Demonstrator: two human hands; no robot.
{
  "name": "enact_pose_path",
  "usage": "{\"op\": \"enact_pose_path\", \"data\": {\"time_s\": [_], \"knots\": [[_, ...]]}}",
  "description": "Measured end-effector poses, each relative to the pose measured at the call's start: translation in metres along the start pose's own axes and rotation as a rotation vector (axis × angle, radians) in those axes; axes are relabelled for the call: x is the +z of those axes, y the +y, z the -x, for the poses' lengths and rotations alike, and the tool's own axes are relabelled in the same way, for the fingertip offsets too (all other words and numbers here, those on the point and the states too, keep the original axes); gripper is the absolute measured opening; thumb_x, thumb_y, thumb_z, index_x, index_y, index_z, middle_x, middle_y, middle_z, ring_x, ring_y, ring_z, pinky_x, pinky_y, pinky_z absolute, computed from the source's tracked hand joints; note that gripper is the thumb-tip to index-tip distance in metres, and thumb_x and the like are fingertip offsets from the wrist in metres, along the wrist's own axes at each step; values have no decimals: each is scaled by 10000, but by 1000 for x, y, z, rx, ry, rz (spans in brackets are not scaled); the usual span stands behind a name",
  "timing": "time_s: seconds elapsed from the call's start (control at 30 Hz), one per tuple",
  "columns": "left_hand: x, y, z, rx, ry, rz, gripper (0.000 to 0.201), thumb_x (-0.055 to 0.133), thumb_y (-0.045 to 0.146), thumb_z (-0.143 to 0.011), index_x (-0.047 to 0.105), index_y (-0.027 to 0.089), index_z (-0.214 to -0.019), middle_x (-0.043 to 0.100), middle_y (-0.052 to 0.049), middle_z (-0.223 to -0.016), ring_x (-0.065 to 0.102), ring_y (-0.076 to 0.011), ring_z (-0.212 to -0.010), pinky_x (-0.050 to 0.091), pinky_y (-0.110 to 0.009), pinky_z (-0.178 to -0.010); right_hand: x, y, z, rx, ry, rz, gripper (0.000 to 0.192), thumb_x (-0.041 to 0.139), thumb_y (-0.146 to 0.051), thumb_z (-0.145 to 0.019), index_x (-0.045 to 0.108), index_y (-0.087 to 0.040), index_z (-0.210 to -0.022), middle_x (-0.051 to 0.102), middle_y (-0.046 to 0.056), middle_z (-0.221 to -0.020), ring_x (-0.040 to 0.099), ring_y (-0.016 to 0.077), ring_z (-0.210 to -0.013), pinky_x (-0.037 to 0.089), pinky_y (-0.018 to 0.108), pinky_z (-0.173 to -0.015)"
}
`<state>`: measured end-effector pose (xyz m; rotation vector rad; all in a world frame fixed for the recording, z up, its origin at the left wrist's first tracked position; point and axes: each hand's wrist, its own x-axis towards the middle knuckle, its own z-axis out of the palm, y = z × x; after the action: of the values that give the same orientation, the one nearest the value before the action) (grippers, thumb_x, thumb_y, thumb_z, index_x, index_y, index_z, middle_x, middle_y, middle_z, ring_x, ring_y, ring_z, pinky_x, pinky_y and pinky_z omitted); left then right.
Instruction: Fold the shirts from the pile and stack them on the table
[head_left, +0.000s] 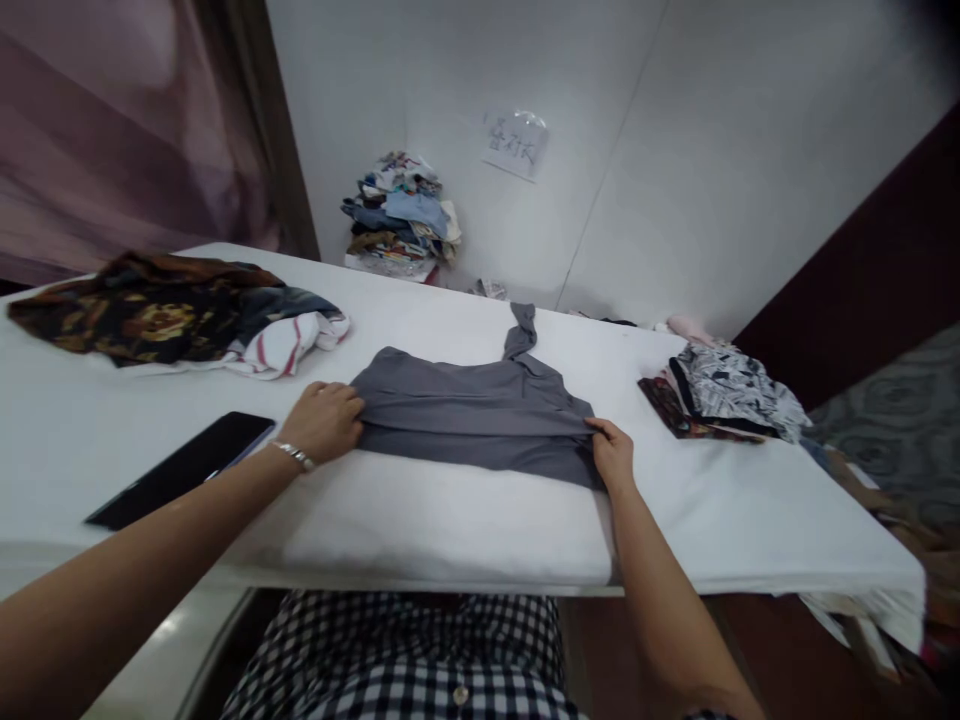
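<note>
A grey garment (pixel 465 405), perhaps a shirt, lies on the white-covered table in front of me, with a fold running across its width. One narrow grey piece, like a sleeve or strap, sticks out from its far side. At its left end, my left hand (pixel 328 420) has its fingers closed on the cloth; a silvery bracelet is on that wrist. My right hand (pixel 613 452) pinches the fold's edge at the right end. Both hands rest close to the table top. The exact garment type is hidden by the folding.
A dark tablet or phone (pixel 187 468) lies near my left forearm. Behind it sits a heap of patterned clothes (pixel 165 310). Folded clothes (pixel 724 395) are stacked at right. A tall pile of clothes (pixel 405 215) stands beyond the table (pixel 450 525), below a paper sign (pixel 516 145).
</note>
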<state>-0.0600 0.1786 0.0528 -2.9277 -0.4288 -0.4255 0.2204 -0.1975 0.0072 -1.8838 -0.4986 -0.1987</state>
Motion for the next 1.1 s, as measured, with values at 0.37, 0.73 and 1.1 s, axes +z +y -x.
{"op": "enact_pose_path", "data": {"time_s": [0.37, 0.73, 1.1], "knots": [[-17, 19, -2, -51, 111, 112, 564, 298, 555, -885, 656, 133, -995, 578, -167, -1260, 497, -342, -1184, 340, -516, -999, -6, -11, -2, -126, 308, -281, 260, 529, -307, -785, 689, -149, -916, 698, 81, -906, 645, 203, -869, 505, 390, -850], [59, 18, -11, 27, -108, 174, 605, 292, 507, -873, 511, 188, -1337, 416, -143, -1467, 342, -348, -1362, 251, -580, -1078, 13, -44, 27, -372, -428, 524, 532, 433, -468, -920, 476, -192, -1373, 407, 105, -1470, 274, 256, -1407, 191, 504, -1143], [50, 26, -9, -13, -115, 221, 641, 313, 557, -870, 501, 176, -1350, 403, -141, -1475, 332, -339, -1371, 214, -566, -1104, 22, -28, 47, -309, -565, 762, 558, 426, -439, -932, 410, -173, -1422, 345, 101, -1504, 268, 248, -1412, 159, 500, -1153]]}}
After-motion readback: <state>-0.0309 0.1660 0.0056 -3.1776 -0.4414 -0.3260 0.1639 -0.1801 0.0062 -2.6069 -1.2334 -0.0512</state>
